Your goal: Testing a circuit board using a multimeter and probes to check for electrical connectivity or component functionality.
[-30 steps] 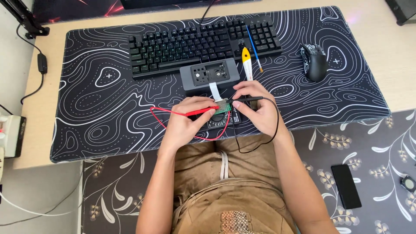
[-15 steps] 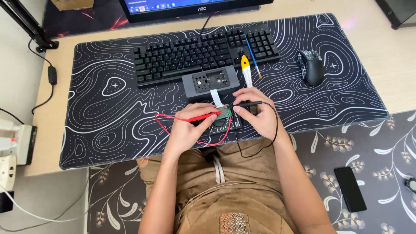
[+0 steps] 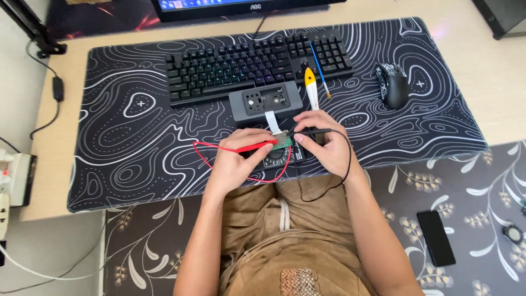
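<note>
On the desk mat [image 3: 137, 142], each hand grips a probe: left hand [image 3: 236, 164] red probe [image 3: 249, 147], right hand [image 3: 323, 143] black probe [image 3: 312, 131].

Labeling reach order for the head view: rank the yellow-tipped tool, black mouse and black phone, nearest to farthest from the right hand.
From the right hand, which holds the black probe:
1. Yellow-tipped tool, just beyond the hand, beside the keyboard's right end.
2. Black mouse, farther right on the desk mat.
3. Black phone, off the desk, low on the right, on the floral surface.

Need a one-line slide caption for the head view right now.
Left hand holds red probe, right hand black probe, both at a small green circuit board.
</note>
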